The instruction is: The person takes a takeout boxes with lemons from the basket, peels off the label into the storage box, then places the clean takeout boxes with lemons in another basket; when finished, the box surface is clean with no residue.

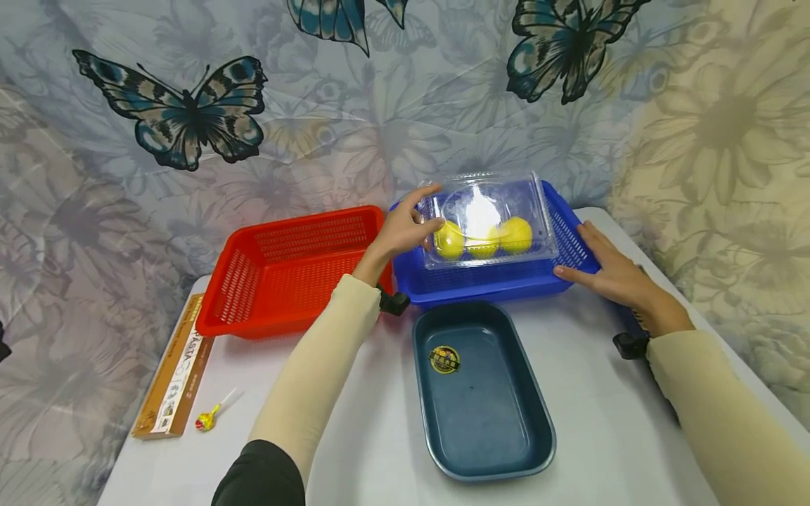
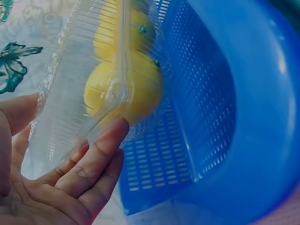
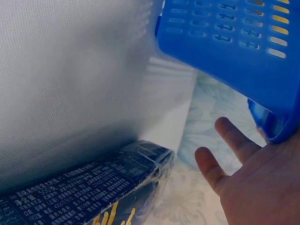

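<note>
My left hand (image 1: 401, 230) holds the left end of a clear plastic clamshell box (image 1: 493, 249), thumb on one side and fingers on the other in the left wrist view. Several yellow, lemon-like fruits (image 2: 124, 86) show through the plastic. The box sits tilted over a blue perforated basket (image 1: 487, 287), partly inside it. At the basket's right end, my right hand (image 1: 616, 280) grips the rim, its thumb toward the front and fingers along the outside. The right wrist view shows the rim against the palm, with two fingers (image 3: 236, 140) extended; the other fingers are hidden there.
Left of the blue basket stands a red perforated basket (image 1: 304, 263). A grey-blue tray (image 1: 481, 407) lies in front. At the far left are a brown pasta box (image 1: 171, 372) and a lollipop (image 1: 206, 420). A dark printed packet (image 3: 89, 187) lies below my right hand.
</note>
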